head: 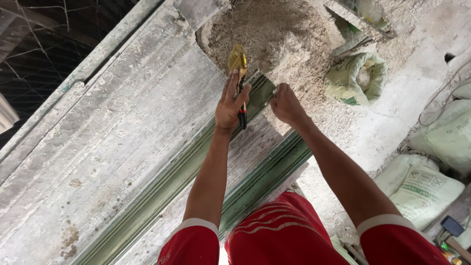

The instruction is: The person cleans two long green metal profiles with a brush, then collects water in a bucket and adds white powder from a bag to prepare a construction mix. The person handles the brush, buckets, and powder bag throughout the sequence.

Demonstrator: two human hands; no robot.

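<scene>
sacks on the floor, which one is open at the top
The pale green sack nearest the right hand, beside the powder heap. Its mouth gapes, with whitish contents showing; the other sacks further right lie flat and closed.

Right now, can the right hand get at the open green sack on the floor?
Probably not without leaning: the right hand rests on the end of the green moulding, while the open green sack sits apart beyond it, on the floor. Nothing blocks the way.
</scene>
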